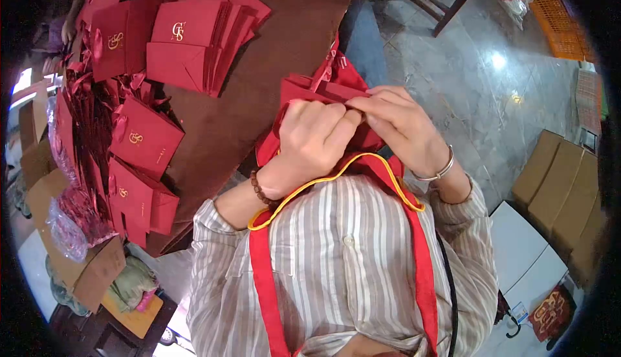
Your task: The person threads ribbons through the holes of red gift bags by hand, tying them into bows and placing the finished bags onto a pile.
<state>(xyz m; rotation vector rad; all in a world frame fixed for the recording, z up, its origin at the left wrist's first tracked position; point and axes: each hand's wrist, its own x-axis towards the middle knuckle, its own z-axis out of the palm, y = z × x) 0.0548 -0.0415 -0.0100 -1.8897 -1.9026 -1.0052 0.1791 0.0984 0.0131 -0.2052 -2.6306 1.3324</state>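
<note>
A red paper gift bag (299, 87) is between my two hands in front of my chest, close to the table's edge. My left hand (317, 135), with a brown bead bracelet at the wrist, has its fingers curled over the near side of the bag. On the other side, my right hand (400, 119), wearing a silver bangle, pinches at the bag's upper edge. Both sets of fingertips nearly meet there. A red ribbon (321, 75) rises at the bag's far side. What lies under the fingers is hidden.
A brown cloth-covered table (259, 53) spreads to the left. It bears a stack of folded red bags (184, 46), several standing bags (147, 137) with gold lettering and a heap of red ribbons (84, 124). Cardboard boxes (557, 182) and an orange crate (559, 27) are on the right.
</note>
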